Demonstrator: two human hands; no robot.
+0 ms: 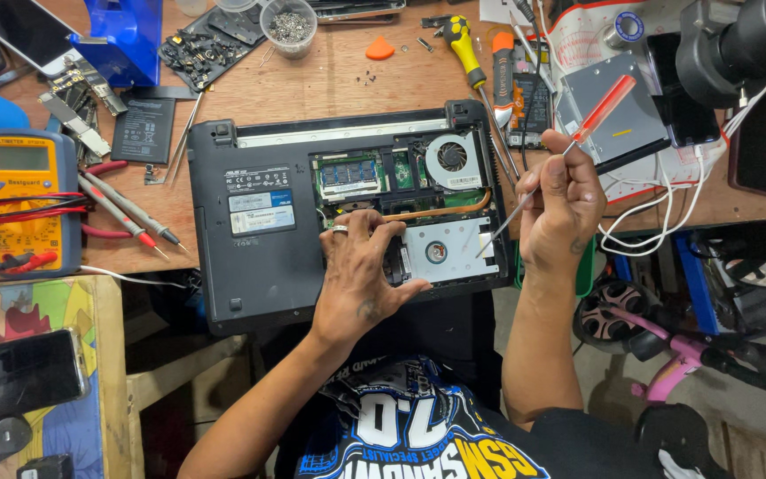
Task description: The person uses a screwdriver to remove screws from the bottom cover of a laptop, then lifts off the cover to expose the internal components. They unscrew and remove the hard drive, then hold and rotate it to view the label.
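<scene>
Just then, the left hand (361,270) lay palm-down on the opened underside of a black laptop (268,257), its fingers (374,232) spread apart and pressing at the left edge of the silver hard drive (445,250); a ring showed on one finger. The right hand (560,204) hovered above the laptop's right edge, its fingers pinched together around a screwdriver with a clear red handle (603,108), the thin shaft slanting down toward the drive. The laptop rested upside down near the front edge of the wooden surface (330,80), with its cooling fan (452,158) and memory module (349,173) exposed under the removed cover. Left of the laptop sat a yellow multimeter (21,191) with red and black probes (126,213). Behind it lay a yellow-handled screwdriver (465,44), an orange pick (380,50) and a small clear cup of screws (288,25). A grey optical drive (618,124) lay under the red handle.
</scene>
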